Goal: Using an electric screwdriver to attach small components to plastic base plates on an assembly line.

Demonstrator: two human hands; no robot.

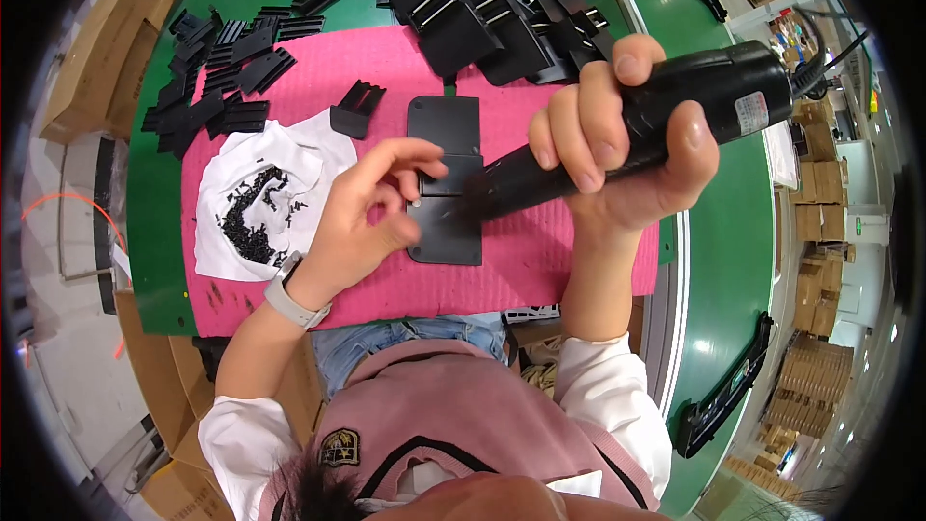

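The driver (714,82) is gripped by the right hand (627,140), slanted down toward the panel (441,241). The left hand (352,212) is held half-curled there; whether anything is pinched cannot be told.

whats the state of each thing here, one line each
black corded tool, tip angled toward the workpiece and blurred; running or not, cannot tell
right hand, closed around black corded tool
left hand, fingers curled; grip unclear
workpiece, black, lying flat, partly covered
small black screws, loosely heaped
white cloth, wrinkled
pink mat, spread flat

The white label (751,113) on the black screwdriver (654,118) carries print too small to read.
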